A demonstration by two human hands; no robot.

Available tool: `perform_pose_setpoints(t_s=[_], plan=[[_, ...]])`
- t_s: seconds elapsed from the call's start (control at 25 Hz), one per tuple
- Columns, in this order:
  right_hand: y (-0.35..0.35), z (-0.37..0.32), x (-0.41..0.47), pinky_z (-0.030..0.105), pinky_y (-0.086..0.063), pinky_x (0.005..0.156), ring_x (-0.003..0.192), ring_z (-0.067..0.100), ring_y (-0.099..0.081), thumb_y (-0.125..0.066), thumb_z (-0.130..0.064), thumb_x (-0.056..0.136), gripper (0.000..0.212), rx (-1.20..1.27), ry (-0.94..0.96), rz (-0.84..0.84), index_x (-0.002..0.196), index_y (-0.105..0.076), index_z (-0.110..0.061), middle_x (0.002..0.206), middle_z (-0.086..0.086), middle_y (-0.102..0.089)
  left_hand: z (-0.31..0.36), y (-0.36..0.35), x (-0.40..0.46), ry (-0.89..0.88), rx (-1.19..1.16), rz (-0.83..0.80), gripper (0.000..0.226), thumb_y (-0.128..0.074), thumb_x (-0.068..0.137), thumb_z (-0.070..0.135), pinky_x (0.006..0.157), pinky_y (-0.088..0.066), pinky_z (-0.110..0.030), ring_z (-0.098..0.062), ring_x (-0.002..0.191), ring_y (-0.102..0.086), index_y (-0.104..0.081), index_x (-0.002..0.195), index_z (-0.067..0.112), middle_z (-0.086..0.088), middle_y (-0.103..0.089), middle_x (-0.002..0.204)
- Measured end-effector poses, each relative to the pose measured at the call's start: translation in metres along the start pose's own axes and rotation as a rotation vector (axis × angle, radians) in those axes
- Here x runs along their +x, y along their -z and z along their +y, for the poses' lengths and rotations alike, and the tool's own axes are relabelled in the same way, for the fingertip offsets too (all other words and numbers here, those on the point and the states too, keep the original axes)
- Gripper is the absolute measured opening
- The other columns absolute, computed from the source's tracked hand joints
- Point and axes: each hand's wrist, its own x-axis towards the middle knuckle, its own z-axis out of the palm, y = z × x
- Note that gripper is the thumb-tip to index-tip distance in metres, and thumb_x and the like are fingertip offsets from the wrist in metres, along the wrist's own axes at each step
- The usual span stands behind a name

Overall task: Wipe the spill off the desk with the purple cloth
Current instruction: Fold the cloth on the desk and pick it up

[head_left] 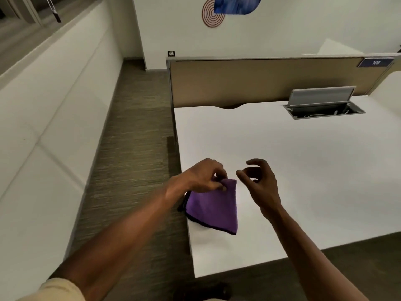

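Open-plan office, white desk (303, 170) with cable hatch (323, 109), tan partition (260, 81), numbered sign (375, 62), carpet (134, 148)

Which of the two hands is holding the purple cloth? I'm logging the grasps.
The left hand: it pinches the top corner of the purple cloth at the desk's left edge. The right hand hovers beside it, fingers loosely curled, holding nothing.

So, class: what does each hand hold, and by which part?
The left hand pinches the purple cloth at its top far corner. The right hand holds nothing.
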Motion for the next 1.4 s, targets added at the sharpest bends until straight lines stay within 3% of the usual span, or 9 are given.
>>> perform_pose_setpoints(t_s=[0.08,0.28,0.44,0.64,0.76,0.88,1.0,1.24,1.4], plan=[[0.010,0.014,-0.003,0.028,-0.051,0.083,0.102,0.010,-0.071,-0.078,-0.065,0.072,0.049,0.092,-0.125,0.049,0.112,-0.064,-0.041,0.102,-0.010,-0.076,0.005,0.006,-0.004,0.036,-0.119,0.109,0.017,-0.083,0.083,0.020,0.077,-0.056,-0.029,-0.014,0.089,-0.067,-0.079,0.098,0.014,0.002,-0.072,0.092],[0.013,0.054,-0.020,0.030,-0.047,0.104,0.126,0.002,-0.060,-0.075,-0.068,0.076,0.066,0.042,-0.217,-0.388,0.136,-0.057,-0.049,0.137,-0.019,-0.066,0.018,0.022,-0.011,0.092,-0.312,0.406,0.013,-0.084,0.082,0.013,0.078,-0.053,-0.024,-0.014,0.085,-0.068,-0.078,0.093,0.017,0.009,-0.070,0.086],[0.000,0.047,0.013,0.039,-0.053,0.097,0.119,0.024,-0.066,-0.071,-0.044,0.095,0.034,0.453,-0.284,-0.282,0.124,-0.072,-0.026,0.128,0.004,-0.073,0.026,0.033,-0.010,0.175,-0.444,0.501,0.014,-0.082,0.086,0.012,0.076,-0.052,-0.034,-0.016,0.078,-0.065,-0.079,0.100,0.011,0.002,-0.075,0.089],[-0.009,0.035,0.049,0.042,-0.055,0.101,0.128,0.031,-0.065,-0.067,-0.045,0.093,0.048,0.740,-0.529,-0.477,0.134,-0.069,-0.021,0.139,0.011,-0.068,0.028,0.037,-0.013,0.238,-0.594,0.601,0.017,-0.077,0.090,0.005,0.078,-0.050,-0.044,-0.027,0.083,-0.061,-0.076,0.105,-0.001,-0.030,-0.072,0.099],[-0.031,0.031,0.056,0.041,-0.059,0.094,0.119,0.030,-0.070,-0.060,-0.040,0.100,0.040,0.862,-0.691,-0.588,0.133,-0.071,-0.020,0.136,0.012,-0.070,0.026,0.043,-0.015,0.217,-0.579,0.576,0.019,-0.078,0.089,0.004,0.084,-0.053,-0.052,-0.035,0.086,-0.064,-0.076,0.108,0.000,-0.025,-0.074,0.102],[-0.054,0.033,0.069,0.040,-0.061,0.087,0.107,0.029,-0.074,-0.058,-0.030,0.100,0.031,0.915,-0.655,-0.625,0.122,-0.076,-0.018,0.123,0.012,-0.075,0.010,0.056,-0.016,0.200,-0.506,0.565,0.019,-0.081,0.088,0.012,0.078,-0.054,-0.038,-0.024,0.083,-0.065,-0.079,0.106,0.011,-0.006,-0.079,0.096],[-0.068,0.034,0.089,0.037,-0.061,0.086,0.112,0.031,-0.068,-0.069,-0.027,0.095,0.038,0.882,-0.540,-0.493,0.128,-0.071,-0.009,0.127,0.017,-0.070,-0.017,0.075,-0.016,0.230,-0.488,0.592,0.014,-0.082,0.087,0.019,0.073,-0.052,-0.023,-0.012,0.080,-0.066,-0.080,0.101,0.020,0.002,-0.078,0.091],[-0.078,0.023,0.144,0.034,-0.059,0.084,0.098,0.022,-0.070,-0.078,-0.011,0.082,0.022,0.642,-0.284,-0.128,0.103,-0.080,-0.005,0.107,0.012,-0.077,-0.090,0.091,0.006,0.398,-0.491,0.724,0.014,-0.081,0.087,0.018,0.080,-0.060,-0.048,-0.024,0.081,-0.071,-0.079,0.100,0.022,-0.001,-0.077,0.088],[-0.079,0.014,0.175,0.025,-0.059,0.081,0.092,0.017,-0.077,-0.076,0.006,0.087,0.022,0.454,-0.147,-0.032,0.101,-0.082,-0.010,0.108,0.011,-0.080,-0.128,0.093,0.026,0.482,-0.667,0.763,0.019,-0.079,0.089,0.015,0.084,-0.063,-0.042,-0.016,0.090,-0.072,-0.077,0.101,0.029,0.002,-0.077,0.094]])
